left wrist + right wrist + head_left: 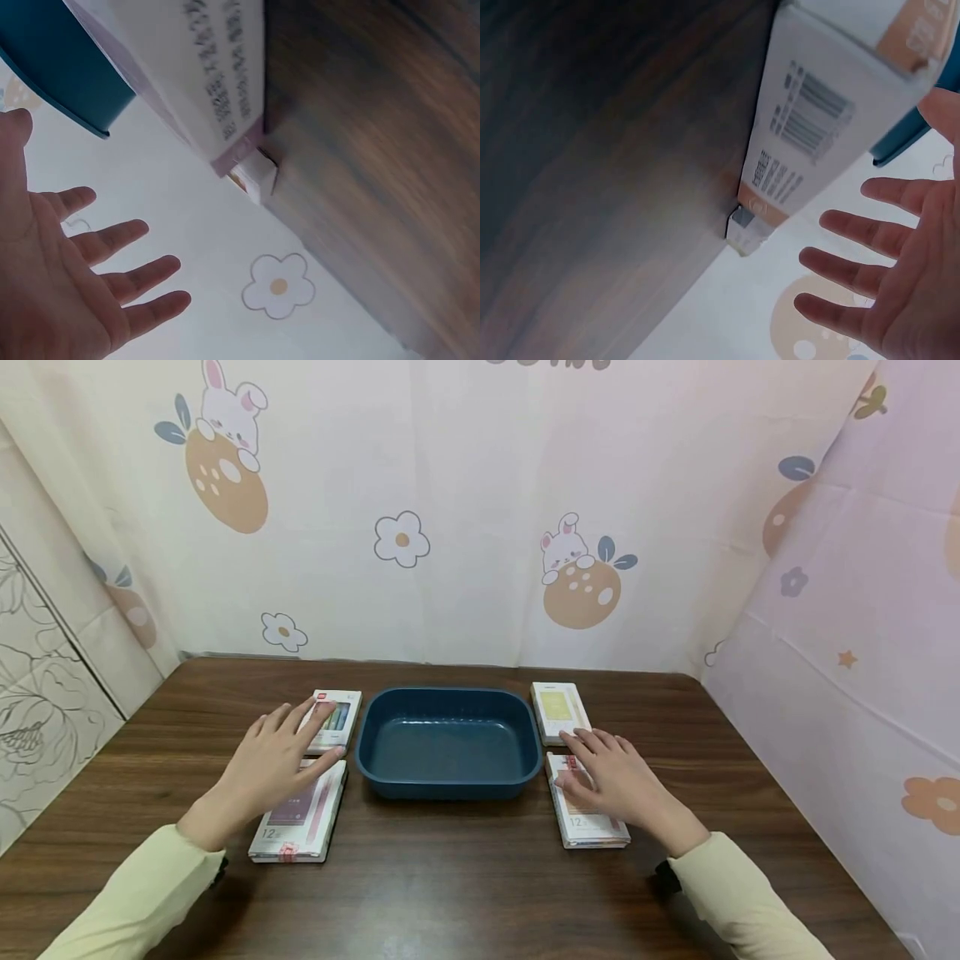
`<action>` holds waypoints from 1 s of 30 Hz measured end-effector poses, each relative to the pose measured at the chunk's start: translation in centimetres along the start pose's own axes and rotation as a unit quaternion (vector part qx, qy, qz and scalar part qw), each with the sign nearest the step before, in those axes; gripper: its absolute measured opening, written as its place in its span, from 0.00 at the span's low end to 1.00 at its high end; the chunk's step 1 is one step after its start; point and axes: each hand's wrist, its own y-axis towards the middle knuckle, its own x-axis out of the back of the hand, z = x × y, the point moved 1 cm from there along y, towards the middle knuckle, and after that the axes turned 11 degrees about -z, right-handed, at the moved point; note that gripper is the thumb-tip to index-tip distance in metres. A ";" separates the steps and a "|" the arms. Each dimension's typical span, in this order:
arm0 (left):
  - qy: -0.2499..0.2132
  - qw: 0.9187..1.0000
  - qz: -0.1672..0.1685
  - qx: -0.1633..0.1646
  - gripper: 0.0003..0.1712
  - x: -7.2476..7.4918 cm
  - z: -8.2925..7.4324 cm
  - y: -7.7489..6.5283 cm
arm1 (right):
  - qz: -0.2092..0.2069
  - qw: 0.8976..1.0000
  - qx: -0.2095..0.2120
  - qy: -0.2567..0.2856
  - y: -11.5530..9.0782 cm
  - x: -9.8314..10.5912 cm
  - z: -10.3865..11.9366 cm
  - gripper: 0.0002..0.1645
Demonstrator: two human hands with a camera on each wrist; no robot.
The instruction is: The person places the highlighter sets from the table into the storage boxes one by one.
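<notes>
My left hand [264,767] hovers with fingers spread over two flat white boxes at the left. The nearer one is a white box with a purple panel [303,828]; behind it lies a white box picturing coloured sticks [343,717]. At the right, my right hand [621,781] extends above a white box with an orange panel [588,833], partly covering it. Beyond its fingertips is a white box with a yellow panel [557,703]. Both wrist views show extended fingers and bare palms, holding nothing, beside the purple-edged box [225,82] and the orange-edged box [802,112].
Between the two pairs of boxes stands a dark blue rectangular tray [450,750] with raised walls. Everything sits on a dark wooden table [450,877]. A patterned curtain [465,602] hangs behind the table's far edge, and another covers the right side.
</notes>
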 end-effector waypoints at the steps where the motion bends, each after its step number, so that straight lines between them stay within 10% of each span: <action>1: -0.001 1.000 0.000 -0.003 0.39 0.0 -0.1 0.1 | -0.001 1.000 0.003 0.003 0.0 -0.1 0.1 0.40; 30: -0.042 0.997 0.059 -0.029 0.38 -1.2 -2.7 2.6 | 0.068 0.996 0.042 0.036 -0.1 -0.8 1.1 0.39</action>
